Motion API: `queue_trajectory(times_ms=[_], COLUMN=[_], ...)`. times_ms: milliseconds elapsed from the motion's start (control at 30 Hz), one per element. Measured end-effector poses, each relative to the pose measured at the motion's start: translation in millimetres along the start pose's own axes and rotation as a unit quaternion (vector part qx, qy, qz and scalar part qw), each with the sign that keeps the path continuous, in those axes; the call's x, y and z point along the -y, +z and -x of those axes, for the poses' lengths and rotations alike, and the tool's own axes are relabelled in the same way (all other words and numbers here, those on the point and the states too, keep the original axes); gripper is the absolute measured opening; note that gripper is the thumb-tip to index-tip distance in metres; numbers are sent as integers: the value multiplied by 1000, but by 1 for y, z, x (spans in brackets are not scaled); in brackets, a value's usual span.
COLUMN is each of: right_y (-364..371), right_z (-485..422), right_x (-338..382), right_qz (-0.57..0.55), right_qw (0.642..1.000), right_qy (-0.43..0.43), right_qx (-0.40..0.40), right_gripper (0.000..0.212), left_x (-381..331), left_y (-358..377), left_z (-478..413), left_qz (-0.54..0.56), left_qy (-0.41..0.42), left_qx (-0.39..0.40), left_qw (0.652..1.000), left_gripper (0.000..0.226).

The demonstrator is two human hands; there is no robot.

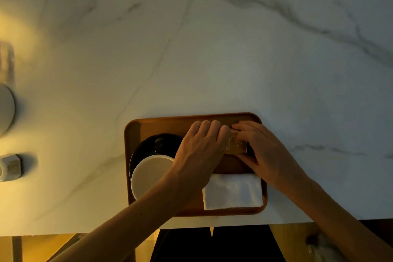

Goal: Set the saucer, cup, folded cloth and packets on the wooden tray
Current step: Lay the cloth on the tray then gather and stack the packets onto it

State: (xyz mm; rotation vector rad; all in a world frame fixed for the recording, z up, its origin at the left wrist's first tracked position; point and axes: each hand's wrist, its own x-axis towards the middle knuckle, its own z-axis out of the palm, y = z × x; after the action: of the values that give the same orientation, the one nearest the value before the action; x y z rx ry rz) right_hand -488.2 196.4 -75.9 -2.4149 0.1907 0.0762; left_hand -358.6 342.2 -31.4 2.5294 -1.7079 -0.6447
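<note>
Forearms reach in from the near edge over the marble table (191,49). On it sits the wooden tray (132,134), holding the dark saucer (146,144) with the cream cup (148,174) on it at left, and the folded cloth (234,191) at near right. Close together, the left hand (200,149) and right hand (270,155) pinch the brown packets (235,144) with curled fingers over the tray's far right part.

A white marble countertop (212,49) with grey veins fills most of the view, lit warm yellow from the left. A rectangular wooden tray (153,126) with rounded corners lies flat on it, close to the near edge. Well apart at the far left edge stand a round pale object (5,108), partly cut off, and a small faceted object (11,167)
</note>
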Motion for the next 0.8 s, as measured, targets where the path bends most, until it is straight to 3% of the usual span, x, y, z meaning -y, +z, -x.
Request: queue_trajectory(times_ms=[300, 567, 800], right_y=[0, 5, 2], right_z=[3, 1, 4], right_x=[-2, -4, 0], right_qz=[-34, -17, -21], right_qw=[999, 999, 1000], right_qy=[-1, 9, 4], right_qx=[-6, -25, -23], right_gripper=[56, 48, 51], left_x=[-1, -2, -4], left_y=[2, 5, 4], left_z=[6, 3, 6], left_qz=[-5, -8, -32], left_qy=[-25, -4, -10], left_qx=[3, -15, -4], left_qw=[1000, 1000, 999], left_gripper=[64, 46, 53])
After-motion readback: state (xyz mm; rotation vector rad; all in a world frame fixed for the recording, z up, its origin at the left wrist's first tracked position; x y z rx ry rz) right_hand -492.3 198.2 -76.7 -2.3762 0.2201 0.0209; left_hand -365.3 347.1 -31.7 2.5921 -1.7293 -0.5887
